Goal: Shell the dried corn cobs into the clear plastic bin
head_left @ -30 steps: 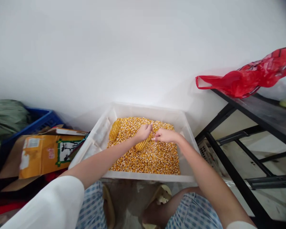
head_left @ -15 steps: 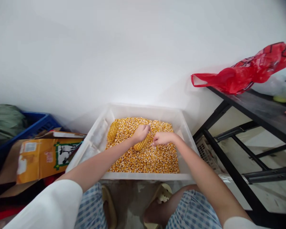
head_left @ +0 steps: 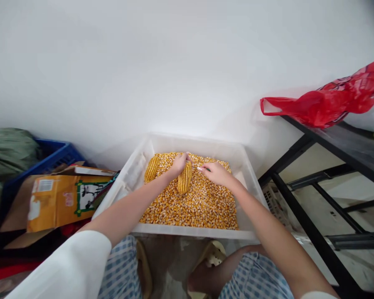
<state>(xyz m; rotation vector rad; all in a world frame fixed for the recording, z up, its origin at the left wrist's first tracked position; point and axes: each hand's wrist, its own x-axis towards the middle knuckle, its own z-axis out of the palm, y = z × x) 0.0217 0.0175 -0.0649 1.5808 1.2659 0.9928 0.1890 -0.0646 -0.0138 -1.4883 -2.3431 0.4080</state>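
My left hand [head_left: 180, 162] is closed around the far end of a corn cob [head_left: 184, 178], which stands tilted over loose corn kernels [head_left: 190, 207]. Rows of yellow kernels cover the side facing me. Just to the right, my right hand [head_left: 216, 172] is closed on a slim tool [head_left: 208, 169]; a bit of green shows at its grip, and its thin end points toward the cob. Fingers hide most of this tool. A second corn cob [head_left: 151, 168] lies on the kernels at the left. All of this is inside a translucent plastic bin [head_left: 196, 229].
Left of the bin lie an orange cardboard box [head_left: 57, 203] and a blue crate [head_left: 57, 158] with a green bag [head_left: 9, 153]. At the right stands a black metal frame [head_left: 299, 207] with a red plastic bag [head_left: 318, 108] on top. A white wall [head_left: 187, 70] rises behind.
The cob has been turned more upright and raised slightly with my left hand. My right hand has shifted up and a little right, showing the green on the tool. The view has shifted slightly.
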